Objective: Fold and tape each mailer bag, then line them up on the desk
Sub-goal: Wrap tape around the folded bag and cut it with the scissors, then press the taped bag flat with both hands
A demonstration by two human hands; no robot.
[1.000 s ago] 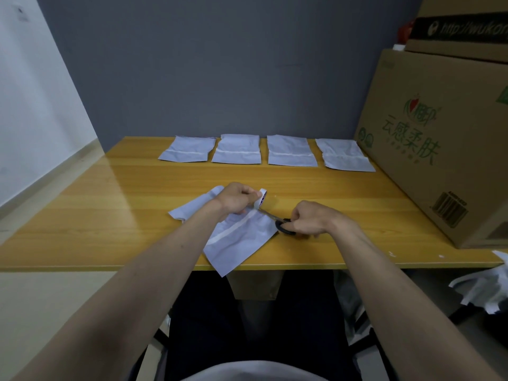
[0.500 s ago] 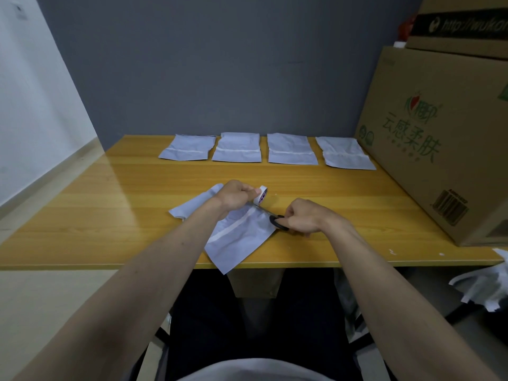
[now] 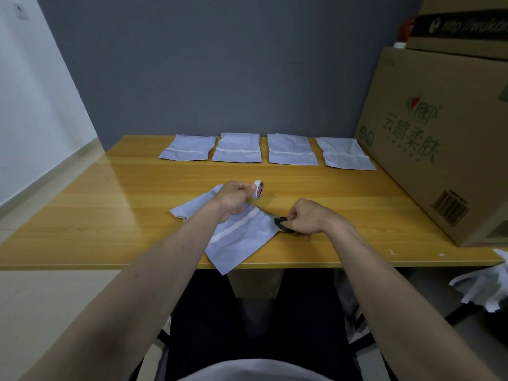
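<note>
A pale blue mailer bag (image 3: 242,240) lies slanted at the desk's near edge, one corner hanging over it. My left hand (image 3: 233,198) grips a small white tape roll (image 3: 257,189) just above the bag. My right hand (image 3: 308,218) grips black-handled scissors (image 3: 283,224), whose blades point left toward the tape over the bag. Several folded, taped mailer bags (image 3: 237,148) lie in a row along the desk's far edge.
The wooden desk (image 3: 110,215) stands against a grey wall. A big cardboard box (image 3: 439,138) sits on its right end, with another box stacked on top. Crumpled white bags (image 3: 486,290) lie low at the right, off the desk.
My left hand has drawn the tape roll slightly away from the scissors. My right hand with the scissors stays almost in place over the bag's right side.
</note>
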